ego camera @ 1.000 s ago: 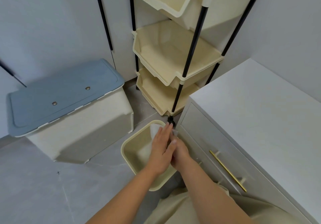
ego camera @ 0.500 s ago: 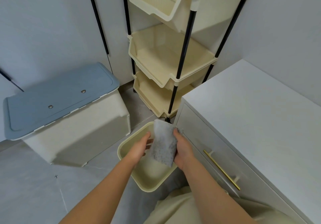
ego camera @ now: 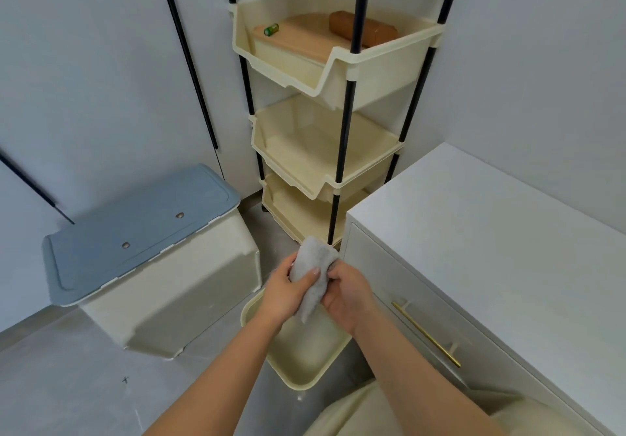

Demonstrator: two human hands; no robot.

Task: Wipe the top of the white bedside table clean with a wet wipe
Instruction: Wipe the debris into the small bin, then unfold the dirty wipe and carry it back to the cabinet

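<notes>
A crumpled grey-white wet wipe (ego camera: 313, 268) is held between both hands above a cream bin (ego camera: 305, 357) on the floor. My left hand (ego camera: 284, 295) grips its left side with the thumb across the front. My right hand (ego camera: 349, 295) grips its right side, fingers curled round it. The white bedside table (ego camera: 491, 232) stands just to the right, its flat top bare, with a gold drawer handle (ego camera: 425, 334) on its front.
A cream three-tier rack (ego camera: 325, 124) with black poles stands behind the hands; its top tier holds a brown roll (ego camera: 372, 31) and a small green item (ego camera: 271, 29). A cream storage box with a blue lid (ego camera: 135, 229) sits left on the grey floor.
The wipe hung flat between both hands half a second ago; now it is bunched and raised slightly. The view has tilted upward, showing the rack's top tier.
</notes>
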